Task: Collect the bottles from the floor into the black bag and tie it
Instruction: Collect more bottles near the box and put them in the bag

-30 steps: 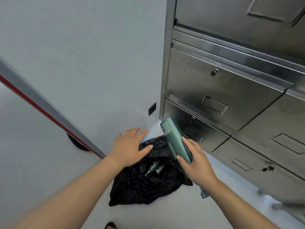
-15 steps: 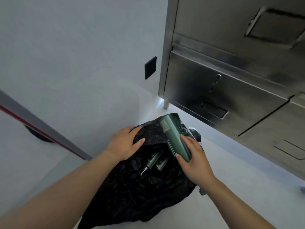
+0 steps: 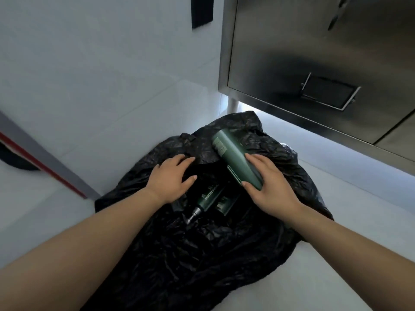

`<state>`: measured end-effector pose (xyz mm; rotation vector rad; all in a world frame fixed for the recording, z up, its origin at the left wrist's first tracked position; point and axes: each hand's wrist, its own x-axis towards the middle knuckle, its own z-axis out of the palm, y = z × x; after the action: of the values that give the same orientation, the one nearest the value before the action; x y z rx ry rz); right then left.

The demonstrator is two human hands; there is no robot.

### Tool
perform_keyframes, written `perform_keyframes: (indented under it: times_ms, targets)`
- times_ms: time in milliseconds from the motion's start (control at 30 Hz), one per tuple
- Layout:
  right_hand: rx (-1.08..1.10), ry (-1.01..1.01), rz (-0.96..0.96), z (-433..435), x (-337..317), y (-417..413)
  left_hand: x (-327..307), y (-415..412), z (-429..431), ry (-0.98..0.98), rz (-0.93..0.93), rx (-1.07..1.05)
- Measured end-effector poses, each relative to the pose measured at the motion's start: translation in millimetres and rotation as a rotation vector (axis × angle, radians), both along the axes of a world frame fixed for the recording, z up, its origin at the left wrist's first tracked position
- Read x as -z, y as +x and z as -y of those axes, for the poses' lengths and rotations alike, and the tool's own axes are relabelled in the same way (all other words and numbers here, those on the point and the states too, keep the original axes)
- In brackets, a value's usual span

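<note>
A crumpled black bag (image 3: 202, 254) lies on the pale floor in front of me, its mouth open toward the far side. My right hand (image 3: 267, 185) grips a green bottle (image 3: 233, 157) over the bag's opening, bottom end pointing away from me. My left hand (image 3: 170, 178) rests on the upper edge of the bag, fingers bent over the plastic. Inside the bag lie a dark green bottle with a metal pump (image 3: 207, 200) and another green bottle (image 3: 224, 204) beside it.
A steel cabinet (image 3: 314, 63) with recessed handles stands at the right on a short leg (image 3: 233, 106), just beyond the bag. A white wall with a black plate (image 3: 201, 10) is behind. A grey and red door edge (image 3: 40, 162) runs at the left.
My view has dropped much closer to the bag. The right hand has lowered the green bottle over the opening, and the left hand has settled on the bag's edge.
</note>
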<state>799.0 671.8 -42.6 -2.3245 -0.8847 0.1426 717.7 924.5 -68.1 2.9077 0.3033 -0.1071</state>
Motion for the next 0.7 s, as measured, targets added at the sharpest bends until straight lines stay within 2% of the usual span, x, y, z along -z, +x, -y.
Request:
perform_keyframes:
  times_ms: [167,333,533,700]
  targets:
    - [-0.015,0.063,-0.02,14.3,13.2,-19.0,8.0,-12.7,-10.9,0.018,0.005,-0.05]
    - [0.017,0.037,0.029,25.9,12.4,-8.4,4.9,-13.2,-16.5,0.027,0.005,-0.068]
    - [0.085,0.0,0.039,33.0,12.0,2.4,8.7,-11.1,5.4,0.02,-0.026,0.006]
    - [0.038,0.002,0.066,29.8,11.1,-2.6,5.2,-0.6,18.3,-0.055,-0.03,-0.01]
